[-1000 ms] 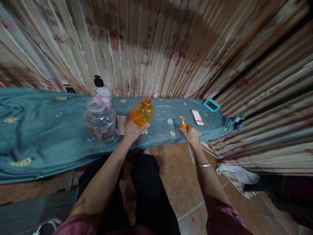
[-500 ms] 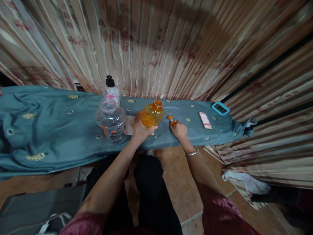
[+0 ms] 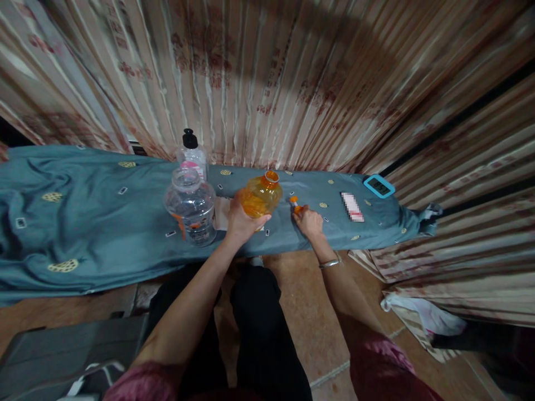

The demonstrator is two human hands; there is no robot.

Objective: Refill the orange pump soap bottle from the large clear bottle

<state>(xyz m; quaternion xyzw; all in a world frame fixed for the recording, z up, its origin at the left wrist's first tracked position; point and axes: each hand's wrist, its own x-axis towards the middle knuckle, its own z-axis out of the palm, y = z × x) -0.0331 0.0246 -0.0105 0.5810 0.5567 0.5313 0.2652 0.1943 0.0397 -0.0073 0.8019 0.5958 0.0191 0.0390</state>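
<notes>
My left hand is wrapped around the lower side of an orange, oil-filled plastic bottle whose mouth is uncapped; it stands on the teal cloth-covered bench. My right hand is closed on a small orange cap-like piece just right of the bottle, low over the cloth. A clear empty plastic jug stands to the left of the orange bottle, touching nothing I hold.
A clear bottle with a black cap stands behind the jug. A red-and-white card and a blue digital timer lie at the bench's right end. Striped curtains hang behind. A white bag lies on the tiled floor.
My right hand has carried the small orange piece leftward, from beside the card to next to the orange bottle. My left hand has kept its hold on the bottle.
</notes>
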